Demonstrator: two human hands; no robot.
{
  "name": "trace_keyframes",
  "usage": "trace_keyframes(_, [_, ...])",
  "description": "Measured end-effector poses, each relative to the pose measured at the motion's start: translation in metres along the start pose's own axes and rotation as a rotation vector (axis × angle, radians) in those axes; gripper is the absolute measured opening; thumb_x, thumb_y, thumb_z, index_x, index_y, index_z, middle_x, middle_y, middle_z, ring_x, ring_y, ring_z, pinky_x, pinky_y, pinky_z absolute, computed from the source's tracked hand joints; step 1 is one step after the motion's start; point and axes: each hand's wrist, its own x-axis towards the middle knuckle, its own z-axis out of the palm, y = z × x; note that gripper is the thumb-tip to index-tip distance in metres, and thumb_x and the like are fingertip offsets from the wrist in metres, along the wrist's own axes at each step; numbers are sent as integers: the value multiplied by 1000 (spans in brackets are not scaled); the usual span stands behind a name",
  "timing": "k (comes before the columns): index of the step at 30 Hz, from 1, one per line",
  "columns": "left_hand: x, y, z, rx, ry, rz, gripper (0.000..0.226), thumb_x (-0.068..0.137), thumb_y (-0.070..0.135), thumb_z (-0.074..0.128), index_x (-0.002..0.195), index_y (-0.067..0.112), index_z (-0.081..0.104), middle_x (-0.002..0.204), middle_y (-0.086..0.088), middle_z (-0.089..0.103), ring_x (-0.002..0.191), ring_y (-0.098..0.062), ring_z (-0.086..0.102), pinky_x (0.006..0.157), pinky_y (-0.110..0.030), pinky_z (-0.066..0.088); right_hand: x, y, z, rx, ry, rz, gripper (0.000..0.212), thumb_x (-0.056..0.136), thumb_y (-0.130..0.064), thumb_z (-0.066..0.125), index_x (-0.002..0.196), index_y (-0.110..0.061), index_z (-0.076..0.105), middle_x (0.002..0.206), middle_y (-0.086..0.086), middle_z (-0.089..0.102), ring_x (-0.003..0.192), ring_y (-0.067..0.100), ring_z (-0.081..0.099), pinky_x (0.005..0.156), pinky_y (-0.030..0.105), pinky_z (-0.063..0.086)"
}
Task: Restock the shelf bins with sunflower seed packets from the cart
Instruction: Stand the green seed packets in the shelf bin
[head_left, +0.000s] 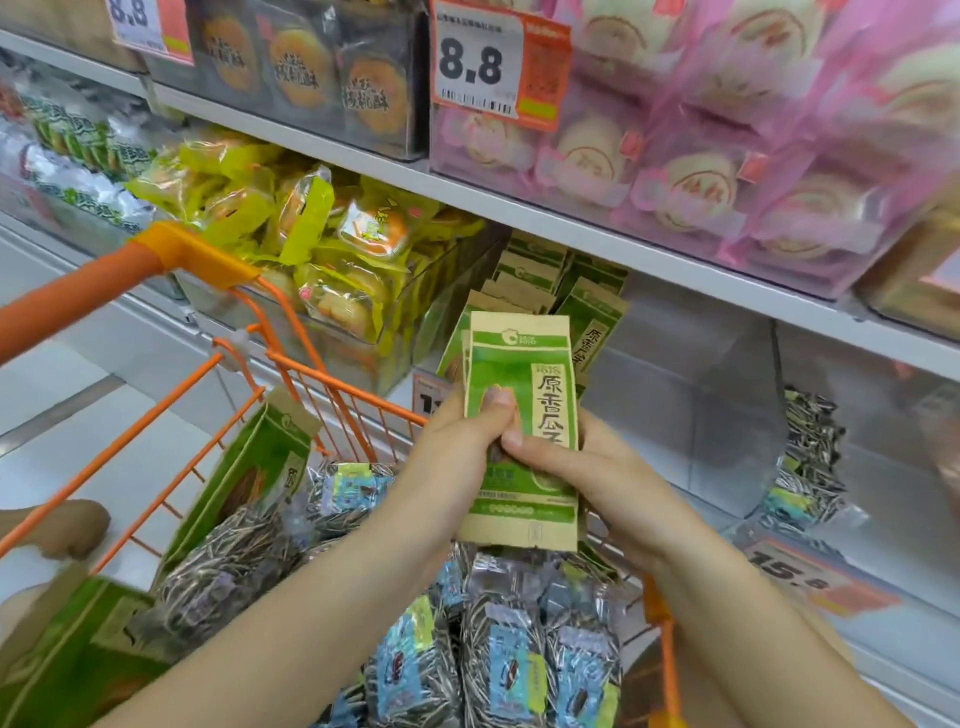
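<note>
1. My left hand (467, 441) and my right hand (582, 467) meet in the middle of the view, above the cart (332, 384), both closed around the same small stack of green sunflower seed packets (524, 405).
2. My left grip is curled round the stack's left edge, thumb pressed on the front face; my right grip wraps the lower right part, forefinger lying across the front just beside the left thumb.
3. I count at least two packets in the stack: one full face toward me and a second edge peeking out at its left. Whether more lie behind I cannot tell.
4. The stack stands upright, just near of the shelf bin (550, 291), where about six more green packets of the same kind stand in rows.
5. In the orange cart's left near part I see three green packets (249, 467), one upright against the wire side and two blurred at the near left corner.
6. The cart also holds striped seed packets with blue labels (504, 670); I can count about six, heaped, some half hidden by my forearms.
7. To the right, a clear bin (727, 415) holds one small pile of striped packets (810, 457) at its right wall.
8. Two price tags reading 8.8 (478, 62) hang on the upper shelf, and one tag reading 15 (810, 577) sits near right.
9. Yellow snack bags (311, 218) fill the bin to the far left.
</note>
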Motion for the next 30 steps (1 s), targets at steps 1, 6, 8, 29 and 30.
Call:
trace_keyframes(1, [8,5,4,64,-15,23,45,90,53,49,125,26,58,116,0,69,103,-17,66,87,-38,54,2,-4,-8,-15,36,2,50,70,-21,80,115,-16,61,105,3,73,95,18,70,77,26,55])
trace_keyframes(6, [60,0,-11,990,199,489,67,97,55,26,152,15,18,155,-5,28,142,-21,23,117,-43,18,27,-14,-65,2,307,81,47,70,-27,75,114,-14,64,96,2,74,88,21,69,78,34,54])
trace_keyframes(8, [69,-11,-24,1190,270,494,67,99,53,20,151,11,14,154,-9,28,143,-23,20,118,-44,12,42,-11,-86,44,447,96,36,78,-21,73,110,-8,66,83,3,73,73,17,68,64,27,51])
trace_keyframes(29, [81,-41,-35,1423,350,670,59,96,43,27,134,5,51,146,-16,42,141,-31,29,110,-45,29,123,36,-89,-26,346,524,20,76,-17,77,89,-13,63,86,3,67,80,15,61,73,28,46])
trace_keyframes(30, [81,-41,-36,1421,355,677,59,96,43,27,134,5,51,146,-16,41,141,-31,28,110,-45,29,125,35,-89,-7,351,523,20,75,-16,78,88,-12,64,86,4,68,80,16,62,75,28,47])
